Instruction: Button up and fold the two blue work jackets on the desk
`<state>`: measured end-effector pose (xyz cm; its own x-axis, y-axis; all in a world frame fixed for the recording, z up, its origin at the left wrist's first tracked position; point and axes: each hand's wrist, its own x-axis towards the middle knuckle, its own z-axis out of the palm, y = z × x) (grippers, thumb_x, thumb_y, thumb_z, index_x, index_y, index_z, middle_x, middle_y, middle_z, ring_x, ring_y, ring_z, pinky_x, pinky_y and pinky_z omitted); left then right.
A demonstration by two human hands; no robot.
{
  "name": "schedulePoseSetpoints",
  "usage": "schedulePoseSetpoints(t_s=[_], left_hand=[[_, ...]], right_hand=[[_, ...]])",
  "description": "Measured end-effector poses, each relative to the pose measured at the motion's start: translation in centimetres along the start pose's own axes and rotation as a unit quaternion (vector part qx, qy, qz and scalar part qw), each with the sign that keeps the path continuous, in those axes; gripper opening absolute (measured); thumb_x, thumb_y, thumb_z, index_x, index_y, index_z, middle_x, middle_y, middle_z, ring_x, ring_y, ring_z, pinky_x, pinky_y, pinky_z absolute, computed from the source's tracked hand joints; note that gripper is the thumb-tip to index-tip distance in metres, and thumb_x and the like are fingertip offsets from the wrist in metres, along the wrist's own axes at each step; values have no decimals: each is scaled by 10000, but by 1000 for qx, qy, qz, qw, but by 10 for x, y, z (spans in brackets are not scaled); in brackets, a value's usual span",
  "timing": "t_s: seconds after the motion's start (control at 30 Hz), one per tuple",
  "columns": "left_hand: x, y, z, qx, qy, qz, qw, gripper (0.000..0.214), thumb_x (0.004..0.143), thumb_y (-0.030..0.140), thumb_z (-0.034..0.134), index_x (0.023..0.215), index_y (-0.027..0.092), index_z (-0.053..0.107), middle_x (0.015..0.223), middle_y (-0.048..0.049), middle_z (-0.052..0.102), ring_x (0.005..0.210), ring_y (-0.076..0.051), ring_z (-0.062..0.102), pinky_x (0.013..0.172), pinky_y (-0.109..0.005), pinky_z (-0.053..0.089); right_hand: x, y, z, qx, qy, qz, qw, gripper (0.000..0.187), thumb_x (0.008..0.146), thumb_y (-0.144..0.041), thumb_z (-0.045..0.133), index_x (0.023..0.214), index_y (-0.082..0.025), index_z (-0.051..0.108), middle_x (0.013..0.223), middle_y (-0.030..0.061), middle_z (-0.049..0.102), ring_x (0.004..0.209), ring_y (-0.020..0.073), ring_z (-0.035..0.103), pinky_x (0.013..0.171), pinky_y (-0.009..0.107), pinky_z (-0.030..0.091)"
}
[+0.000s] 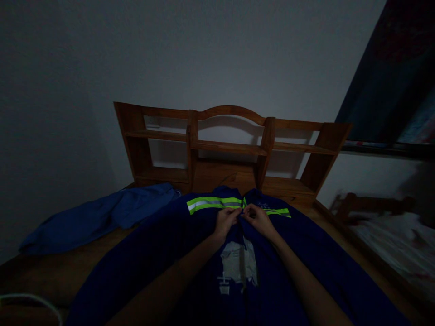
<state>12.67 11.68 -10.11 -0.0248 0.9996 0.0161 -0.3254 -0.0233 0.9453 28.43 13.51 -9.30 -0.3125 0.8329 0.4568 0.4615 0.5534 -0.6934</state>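
A dark blue work jacket [163, 244] with yellow-green reflective stripes [214, 203] lies spread over a wooden desk [84, 262] in dim light. My left hand [226, 220] and my right hand [258, 219] meet at the middle of the jacket's front, just below the stripes. Both have their fingers pinched on the jacket's front edges, close together. A pale printed patch [238, 265] shows on the cloth between my forearms.
A second blue garment [102, 215] lies crumpled at the left on the desk. A wooden shelf unit [231, 147] stands at the back against the white wall. A white cable [30, 299] curls at the lower left. A bed with pale bedding [397, 244] is at the right.
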Motion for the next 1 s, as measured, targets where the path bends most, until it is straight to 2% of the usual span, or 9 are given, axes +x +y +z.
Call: schedulePoseSetpoints(t_s=[0.17,0.47,1.0], left_hand=[[-2,0,-1,4,3,-4,1000,341,512,345,824,686,115,641,656,-44,661,593,-132,625,551,-216,486],[-6,3,-2,-8,12,-29,999,287,540,280,807,693,121,622,636,-40,646,577,-133,625,574,-241,502],[-7,6,-4,22,-3,-32,999,352,525,359,813,722,128,635,700,-53,656,642,-141,622,586,-229,476]], right_hand=[[-2,-4,0,-34,-9,-22,999,83,792,-260,571,845,-196,582,758,-2,630,683,135,593,651,236,448],[-3,-9,-2,-88,-23,-38,995,92,771,-226,589,858,-199,586,762,0,614,666,134,568,622,231,424],[-4,-8,-3,-99,-30,-53,993,128,759,-177,595,885,-198,585,763,-9,597,670,129,560,616,223,401]])
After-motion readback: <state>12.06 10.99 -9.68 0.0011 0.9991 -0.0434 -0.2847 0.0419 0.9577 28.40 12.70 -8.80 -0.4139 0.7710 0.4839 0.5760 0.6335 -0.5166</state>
